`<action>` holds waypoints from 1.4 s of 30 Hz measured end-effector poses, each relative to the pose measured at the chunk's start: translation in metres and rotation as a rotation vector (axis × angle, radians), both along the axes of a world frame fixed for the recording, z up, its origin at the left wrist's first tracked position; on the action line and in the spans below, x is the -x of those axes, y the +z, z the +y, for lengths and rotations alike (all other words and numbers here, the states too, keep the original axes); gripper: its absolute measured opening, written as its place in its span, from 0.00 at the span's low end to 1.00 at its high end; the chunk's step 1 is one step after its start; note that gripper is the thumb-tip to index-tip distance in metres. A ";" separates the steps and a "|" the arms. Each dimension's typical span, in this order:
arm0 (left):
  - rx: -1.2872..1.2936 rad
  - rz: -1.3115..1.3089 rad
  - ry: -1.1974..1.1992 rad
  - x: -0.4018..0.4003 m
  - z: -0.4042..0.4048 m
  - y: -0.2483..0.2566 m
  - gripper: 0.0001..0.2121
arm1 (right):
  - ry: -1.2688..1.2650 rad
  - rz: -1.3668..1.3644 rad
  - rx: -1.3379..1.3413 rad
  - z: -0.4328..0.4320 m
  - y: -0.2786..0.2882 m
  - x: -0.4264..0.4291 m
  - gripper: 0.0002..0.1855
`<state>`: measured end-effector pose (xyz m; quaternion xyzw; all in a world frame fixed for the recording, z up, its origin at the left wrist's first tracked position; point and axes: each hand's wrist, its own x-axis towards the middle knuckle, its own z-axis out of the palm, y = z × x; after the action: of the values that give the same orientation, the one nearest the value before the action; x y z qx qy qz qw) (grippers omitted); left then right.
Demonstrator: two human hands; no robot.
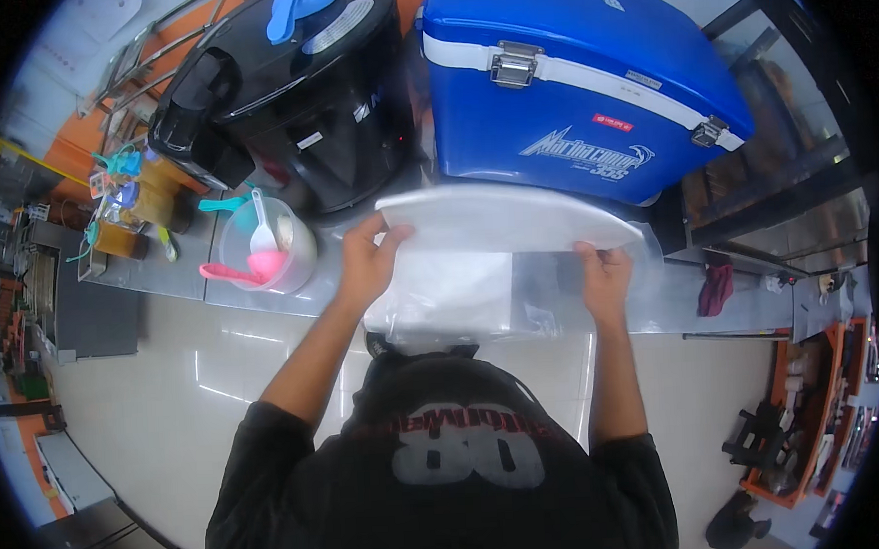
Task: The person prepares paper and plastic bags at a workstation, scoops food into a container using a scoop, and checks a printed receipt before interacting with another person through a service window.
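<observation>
A stack of white sheets, paper or plastic, (510,216) is held up in front of me between both hands. My left hand (371,259) pinches its left end, thumb in front and fingers behind. At the right end, my right hand (605,267) grips the lower edge. Beneath the raised stack, clear plastic film or bags (543,292) and more white sheets (447,289) lie at the front edge of the metal counter (676,293). Whether the sheets are separate or folded, I cannot tell.
A translucent tub (292,270) with pink, white and teal scoops stands at left. Behind are a large black lidded appliance (315,133) and a blue cooler box (579,106). Sauce bottles (149,202) stand far left. A glass-fronted cabinet (778,112) and dark red cloth (715,290) are at right.
</observation>
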<state>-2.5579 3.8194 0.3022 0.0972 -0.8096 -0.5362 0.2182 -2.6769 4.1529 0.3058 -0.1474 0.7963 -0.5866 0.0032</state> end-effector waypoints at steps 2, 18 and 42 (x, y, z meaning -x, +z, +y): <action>-0.274 0.059 -0.040 0.004 0.010 0.028 0.08 | -0.108 -0.018 0.154 0.001 0.012 -0.001 0.14; -0.518 -0.381 -0.051 -0.012 0.002 -0.092 0.11 | -0.007 -0.155 0.008 -0.006 -0.037 0.004 0.12; -0.521 -0.513 -0.054 -0.036 -0.003 -0.130 0.22 | -0.118 -0.104 -0.433 -0.023 -0.115 -0.014 0.16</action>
<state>-2.5217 3.8165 0.1720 0.2594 -0.6764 -0.6883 -0.0384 -2.6633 4.1303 0.1908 -0.0661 0.9097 -0.4080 0.0416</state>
